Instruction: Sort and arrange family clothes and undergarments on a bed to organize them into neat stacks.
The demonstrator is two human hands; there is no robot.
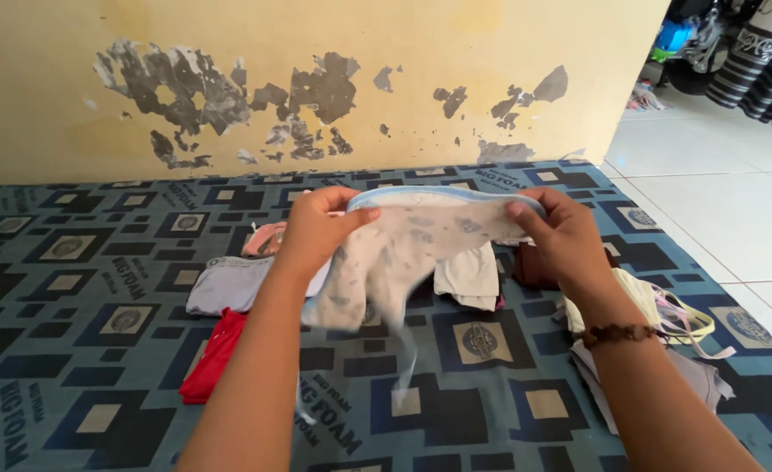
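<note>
Patterned garment (403, 253) pinched between left hand (316, 229), right hand (560, 236) fingers.

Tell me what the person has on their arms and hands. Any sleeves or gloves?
No gloves and no sleeves in view: both forearms are bare up to the picture's lower edge. The left hand wears nothing, with no ring or band that shows. The right hand is bare too, but its wrist carries a dark brown bracelet, a thin band that looks braided or beaded.

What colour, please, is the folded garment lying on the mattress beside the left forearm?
Red: the folded garment shows plainly in the head view.
</note>
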